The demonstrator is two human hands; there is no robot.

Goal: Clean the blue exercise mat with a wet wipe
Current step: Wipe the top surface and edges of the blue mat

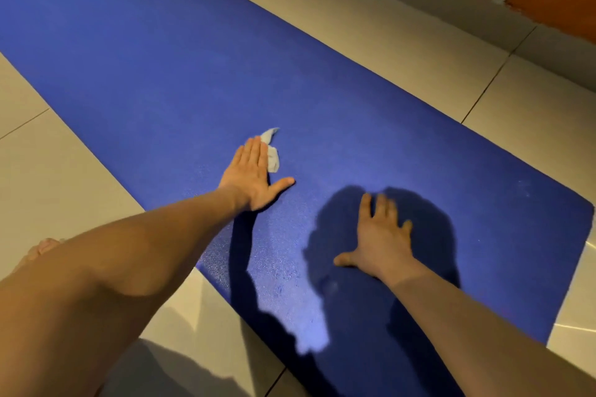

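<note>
— What's over on the left?
— Pale tiled floor. The blue exercise mat lies slantwise across it, running from the far left down to a rounded corner at the near right.
— And the hands?
— The left hand is palm down close to the mat's left long edge, fingers straight and together, thumb spread sideways. It presses the wet wipe flat against the mat. The crumpled white wipe pokes out past the fingertips and along their right side.
— The other one?
— The right hand rests flat on the mat nearer its short end, fingers spread wide, holding nothing, inside a dark shadow.
— Beyond that?
— More tiles, then an orange wall with peeling paint at the far right.
</note>
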